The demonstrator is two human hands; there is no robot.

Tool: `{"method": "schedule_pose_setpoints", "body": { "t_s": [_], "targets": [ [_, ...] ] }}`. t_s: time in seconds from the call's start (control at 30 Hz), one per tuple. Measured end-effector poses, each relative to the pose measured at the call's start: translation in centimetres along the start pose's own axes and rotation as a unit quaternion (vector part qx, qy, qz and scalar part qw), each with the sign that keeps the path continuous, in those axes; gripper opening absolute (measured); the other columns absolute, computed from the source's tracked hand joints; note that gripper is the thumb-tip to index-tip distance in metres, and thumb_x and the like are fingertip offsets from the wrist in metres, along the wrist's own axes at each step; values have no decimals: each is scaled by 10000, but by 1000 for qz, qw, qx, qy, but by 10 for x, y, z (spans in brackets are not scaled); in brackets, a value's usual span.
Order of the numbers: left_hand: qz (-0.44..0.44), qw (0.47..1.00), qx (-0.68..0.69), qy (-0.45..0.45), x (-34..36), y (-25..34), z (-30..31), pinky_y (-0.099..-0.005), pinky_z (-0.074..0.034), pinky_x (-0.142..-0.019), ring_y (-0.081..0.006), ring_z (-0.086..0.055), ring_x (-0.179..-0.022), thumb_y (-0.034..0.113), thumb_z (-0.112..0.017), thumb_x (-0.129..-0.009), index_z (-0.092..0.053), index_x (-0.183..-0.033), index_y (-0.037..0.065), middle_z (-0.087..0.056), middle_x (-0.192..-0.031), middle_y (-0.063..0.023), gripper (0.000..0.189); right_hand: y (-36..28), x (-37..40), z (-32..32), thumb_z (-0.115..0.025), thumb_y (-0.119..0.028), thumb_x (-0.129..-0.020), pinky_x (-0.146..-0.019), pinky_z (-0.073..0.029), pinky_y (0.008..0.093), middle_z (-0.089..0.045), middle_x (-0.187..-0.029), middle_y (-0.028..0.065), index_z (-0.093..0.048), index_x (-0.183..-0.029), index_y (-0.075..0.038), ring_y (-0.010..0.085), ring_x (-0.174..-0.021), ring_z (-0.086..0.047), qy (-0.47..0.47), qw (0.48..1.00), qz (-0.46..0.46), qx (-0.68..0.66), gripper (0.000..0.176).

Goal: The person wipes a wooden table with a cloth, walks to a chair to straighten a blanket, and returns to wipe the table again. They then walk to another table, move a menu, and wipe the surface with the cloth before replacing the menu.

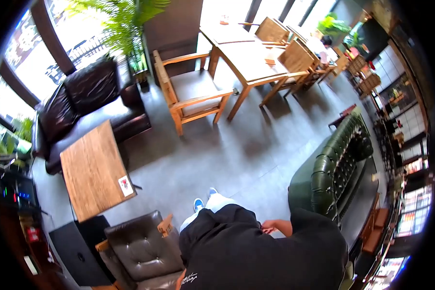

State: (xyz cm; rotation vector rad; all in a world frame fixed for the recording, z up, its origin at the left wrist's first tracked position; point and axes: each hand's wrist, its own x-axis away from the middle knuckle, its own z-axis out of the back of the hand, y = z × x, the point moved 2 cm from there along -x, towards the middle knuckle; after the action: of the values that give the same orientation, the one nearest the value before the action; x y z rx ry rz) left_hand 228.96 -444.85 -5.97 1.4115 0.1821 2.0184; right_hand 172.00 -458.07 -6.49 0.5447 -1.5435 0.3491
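My right hand (268, 226) is small in the view, in front of the black shirt (270, 256) at my waist. Its fingers look curled together, and whatever they hold, if anything, is hidden. The bare forearm comes out of the right sleeve. No part of my left hand shows; the shirt fills that side. Light trousers and blue shoes (198, 205) are below me on the grey floor.
A green tufted sofa (324, 174) stands at the right. On the left are a low wooden table (92, 169) with a small card (125, 185), a dark leather sofa (92, 87) and a brown armchair (142, 246). Ahead are a wooden chair (193, 87), a long table (251, 63) and a seated person (324, 50).
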Motion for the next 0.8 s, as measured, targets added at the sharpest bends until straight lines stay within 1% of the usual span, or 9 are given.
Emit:
{"method": "schedule_pose_setpoints", "body": {
  "t_s": [0.03, 0.1, 0.13, 0.2, 0.3, 0.47, 0.6, 0.73, 0.8],
  "targets": [
    [-4, 1000, -8, 6, -16, 10, 7, -357, -482, -918, -235, -601, -1080, 173, -593, -950, -584, -1278, 39, -645, -1203, -91, 354, -36, 26, -11, -581, -190, -950, -750, -616, 374, -718, -931, 56, -708, -955, -76, 188, -852, -693, 44, 998, 30, 24, 171],
    [-10, 1000, -24, 13, -42, 35, 19, -361, -483, -916, -249, -603, -1075, 175, -598, -946, -587, -1266, 39, -647, -1192, -100, 348, -35, -68, 15, -556, -217, -959, -677, -595, 347, -710, -924, 49, -688, -1014, -60, 164, -787, -688, -23, 983, 174, 61, 212],
    [-15, 999, -31, 20, -58, 47, 27, -363, -484, -914, -256, -604, -1073, 176, -600, -944, -588, -1260, 40, -648, -1187, -104, 345, -55, -53, 13, -588, -165, -939, -672, -578, 367, -720, -953, 27, -696, -1161, -123, 144, -751, -667, -30, 985, 169, -11, 250],
    [-21, 999, -40, 29, -76, 65, 43, -367, -485, -912, -270, -606, -1069, 178, -605, -939, -591, -1248, 40, -650, -1176, -113, 339, -107, -46, 32, -592, -204, -947, -745, -565, 364, -715, -1007, 16, -683, -1191, -137, 133, -821, -662, -127, 984, 127, -20, 269],
    [-29, 998, -54, 32, -92, 82, 57, -373, -486, -907, -291, -610, -1062, 181, -612, -932, -595, -1230, 40, -654, -1160, -126, 329, -164, -13, 34, -512, -330, -984, -766, -569, 326, -707, -927, 0, -698, -1011, -146, 109, -764, -644, -39, 993, 112, -25, 263],
    [-25, 997, -66, 29, -95, 94, 68, -383, -489, -900, -326, -615, -1051, 186, -623, -921, -602, -1199, 40, -659, -1133, -147, 315, -258, 12, 43, -523, -378, -975, -910, -492, 333, -678, -1078, -19, -681, -1070, -181, 120, -1020, -610, -136, 964, 158, -167, 270],
    [-47, 997, -52, 25, -93, 81, 71, -391, -491, -895, -354, -620, -1042, 190, -633, -912, -607, -1175, 41, -663, -1112, -165, 303, -305, 1, 52, -482, -515, -984, -935, -472, 359, -686, -1133, -10, -688, -1112, -157, 145, -999, -617, -74, 984, 118, -108, 432],
    [-143, 988, 1, 65, -72, 4, 62, -399, -493, -889, -382, -625, -1033, 195, -642, -903, -613, -1150, 41, -668, -1091, -182, 292, -342, 49, 45, -341, -636, -1005, -1132, -380, 429, -599, -1374, 136, -560, -1353, -6, 265, -1266, -563, -178, 953, 133, -207, 752],
    [-14, 999, -45, -3, -39, 73, 111, -450, -501, -851, -457, -584, -991, 230, -665, -858, -574, -1008, 47, -622, -972, -230, 253, -368, 88, 29, -334, -691, -988, -1096, -421, 382, -629, -1347, 109, -581, -1337, -15, 236, -1241, -590, -186, 951, 148, -196, 800]
  ]
}}
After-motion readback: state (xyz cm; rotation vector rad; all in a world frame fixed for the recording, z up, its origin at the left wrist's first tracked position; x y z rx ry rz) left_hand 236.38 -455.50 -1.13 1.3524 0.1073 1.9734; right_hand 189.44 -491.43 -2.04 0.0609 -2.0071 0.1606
